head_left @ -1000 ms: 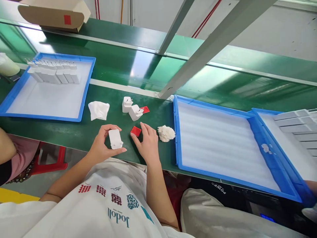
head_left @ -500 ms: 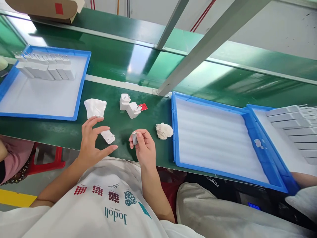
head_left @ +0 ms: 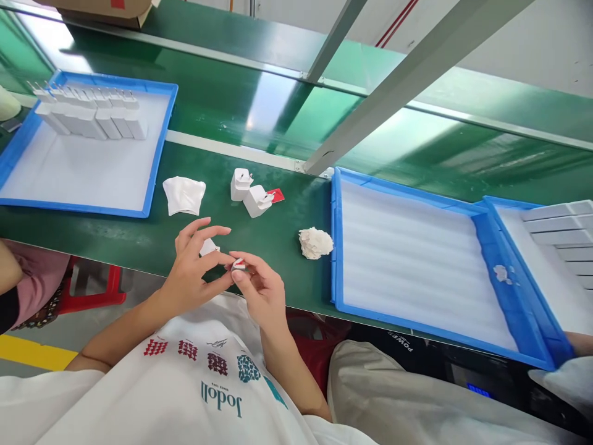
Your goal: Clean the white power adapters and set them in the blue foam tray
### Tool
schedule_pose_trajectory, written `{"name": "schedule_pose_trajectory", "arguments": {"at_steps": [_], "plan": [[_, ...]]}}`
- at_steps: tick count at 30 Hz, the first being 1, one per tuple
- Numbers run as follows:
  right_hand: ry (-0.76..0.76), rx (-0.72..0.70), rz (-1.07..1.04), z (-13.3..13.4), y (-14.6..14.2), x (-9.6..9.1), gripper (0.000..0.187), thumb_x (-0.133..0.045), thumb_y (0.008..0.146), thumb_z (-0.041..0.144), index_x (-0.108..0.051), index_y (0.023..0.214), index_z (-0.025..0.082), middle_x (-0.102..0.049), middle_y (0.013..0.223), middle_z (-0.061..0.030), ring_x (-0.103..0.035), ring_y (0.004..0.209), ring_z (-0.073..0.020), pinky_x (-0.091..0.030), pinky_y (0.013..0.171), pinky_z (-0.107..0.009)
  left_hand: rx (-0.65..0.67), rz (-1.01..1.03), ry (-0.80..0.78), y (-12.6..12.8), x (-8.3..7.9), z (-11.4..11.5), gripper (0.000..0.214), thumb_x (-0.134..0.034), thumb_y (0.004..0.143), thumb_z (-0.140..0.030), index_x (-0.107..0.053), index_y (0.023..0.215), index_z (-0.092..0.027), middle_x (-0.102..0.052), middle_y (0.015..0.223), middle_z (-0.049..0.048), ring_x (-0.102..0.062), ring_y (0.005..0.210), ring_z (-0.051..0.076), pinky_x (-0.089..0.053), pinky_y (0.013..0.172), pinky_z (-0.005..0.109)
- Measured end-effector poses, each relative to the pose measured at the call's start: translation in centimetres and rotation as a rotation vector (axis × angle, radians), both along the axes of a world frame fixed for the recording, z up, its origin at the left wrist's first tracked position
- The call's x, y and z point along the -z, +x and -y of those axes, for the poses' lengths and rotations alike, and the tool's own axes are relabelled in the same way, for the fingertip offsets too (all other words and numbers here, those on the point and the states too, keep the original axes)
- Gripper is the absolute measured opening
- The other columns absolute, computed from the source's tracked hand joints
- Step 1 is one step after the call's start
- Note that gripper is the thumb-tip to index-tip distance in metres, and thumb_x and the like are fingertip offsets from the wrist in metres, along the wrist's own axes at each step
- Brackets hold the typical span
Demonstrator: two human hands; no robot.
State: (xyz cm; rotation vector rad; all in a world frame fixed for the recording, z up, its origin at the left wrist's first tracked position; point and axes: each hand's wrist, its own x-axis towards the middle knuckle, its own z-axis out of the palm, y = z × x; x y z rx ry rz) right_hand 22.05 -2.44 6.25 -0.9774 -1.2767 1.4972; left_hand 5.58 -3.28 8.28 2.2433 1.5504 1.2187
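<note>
Our left hand [head_left: 192, 275] spreads its fingers over a small white charger [head_left: 208, 246] lying on the green belt [head_left: 278, 228]; its thumb and forefinger meet our right hand [head_left: 259, 287], pinching a small red-and-white sticker [head_left: 239, 264] above the belt's near edge.

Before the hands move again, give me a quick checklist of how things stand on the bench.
1. Red sticker pinched at the right hand fingertips: ok.
2. Left hand fingers meeting the sticker: ok.
3. White charger lying on the green bench behind the left hand, partly hidden: ok.
4. Sticker backing peeled: cannot tell.
5. Two more chargers standing beyond the hands, spare red sticker beside them: ok.
6. Right blue tray holding parts: not ok, only foam lining.
</note>
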Motion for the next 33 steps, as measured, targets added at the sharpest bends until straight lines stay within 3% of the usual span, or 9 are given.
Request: {"name": "schedule_pose_trajectory", "arguments": {"at_steps": [2,5,8,10,12,15,24,28,33], "plan": [[-0.060,0.061,-0.066,-0.2,0.1,0.6,0.023,-0.069,0.090,0.044,-0.071,0.103,0.025,-0.072,0.089,-0.0019,-0.068,0.072,-0.0138,-0.061,0.064,-0.028,0.074,-0.031,-0.045,-1.2,-0.3,-0.2,0.012,-0.069,0.090,-0.029,-0.068,0.102,-0.025,-0.056,0.140,0.0101,-0.037,0.143,0.033,-0.036,0.115,0.056],[-0.132,0.142,-0.128,-0.4,0.1,1.6,0.024,-0.071,0.088,0.047,-0.066,0.091,0.023,-0.067,0.080,0.0011,-0.063,0.062,-0.0111,-0.058,0.057,-0.025,0.192,-0.032,-0.172,-3.7,-0.2,-0.8,0.045,-0.070,0.090,-0.030,-0.056,0.131,-0.025,-0.046,0.153,0.0132,-0.031,0.150,0.032,-0.033,0.120,0.056],[-0.198,0.109,-0.108,-0.4,-0.2,2.2,0.029,-0.071,0.087,0.049,-0.059,0.084,0.023,-0.062,0.066,0.0045,-0.059,0.054,-0.0108,-0.054,0.051,-0.024,0.305,-0.031,-0.362,-5.5,0.7,-1.5,0.062,-0.067,0.091,-0.027,-0.041,0.147,-0.026,-0.044,0.156,0.0119,-0.037,0.148,0.028,-0.039,0.119,0.048],[-0.231,0.082,-0.080,-0.2,-0.6,2.4,0.031,-0.067,0.089,0.051,-0.056,0.083,0.022,-0.059,0.060,0.0056,-0.057,0.049,-0.0102,-0.051,0.049,-0.023,0.300,-0.022,-0.433,-5.6,1.6,-1.8,0.056,-0.066,0.091,-0.027,-0.047,0.144,-0.027,-0.055,0.147,0.0096,-0.053,0.135,0.024,-0.048,0.110,0.040],[-0.237,0.092,-0.049,-0.2,-1.0,2.6,0.033,-0.063,0.092,0.053,-0.054,0.083,0.022,-0.057,0.058,0.0065,-0.053,0.046,-0.0087,-0.045,0.046,-0.021,0.212,0.011,-0.400,-4.8,2.5,-1.7,0.042,-0.069,0.089,-0.029,-0.059,0.130,-0.025,-0.067,0.127,0.0075,-0.065,0.114,0.022,-0.055,0.098,0.035],[-0.198,0.132,0.004,-0.5,-1.7,2.8,0.035,-0.061,0.093,0.055,-0.052,0.083,0.023,-0.052,0.055,0.0083,-0.046,0.043,-0.0071,-0.038,0.044,-0.020,0.088,0.075,-0.305,-3.0,3.5,-1.3,0.029,-0.074,0.085,-0.031,-0.066,0.111,-0.022,-0.071,0.105,0.0055,-0.067,0.096,0.021,-0.056,0.085,0.033],[-0.154,0.104,0.044,-1.4,-1.9,2.9,0.028,-0.066,0.090,0.049,-0.058,0.088,0.022,-0.051,0.060,0.0082,-0.041,0.047,-0.0067,-0.034,0.046,-0.022,-0.002,0.205,-0.442,-1.6,4.5,-0.6,0.025,-0.072,0.084,-0.029,-0.067,0.108,-0.023,-0.076,0.102,0.0032,-0.071,0.086,0.018,-0.057,0.076,0.029],[-0.169,0.135,0.029,-1.8,-2.5,2.7,0.026,-0.066,0.090,0.047,-0.057,0.089,0.023,-0.055,0.062,0.0071,-0.044,0.050,-0.0080,-0.039,0.049,-0.022,0.020,0.207,-0.409,-1.7,4.6,-0.8,0.023,-0.071,0.084,-0.029,-0.069,0.107,-0.022,-0.078,0.098,0.0033,-0.072,0.081,0.018,-0.058,0.074,0.028],[-0.056,0.174,0.154,-2.7,-3.0,3.0,0.023,-0.062,0.093,0.045,-0.058,0.087,0.023,-0.060,0.066,0.0041,-0.051,0.054,-0.0100,-0.043,0.052,-0.024,0.027,0.176,-0.330,-1.6,4.7,-0.8,0.021,-0.070,0.087,-0.031,-0.068,0.106,-0.022,-0.078,0.095,0.0030,-0.073,0.081,0.018,-0.058,0.075,0.028]]}}
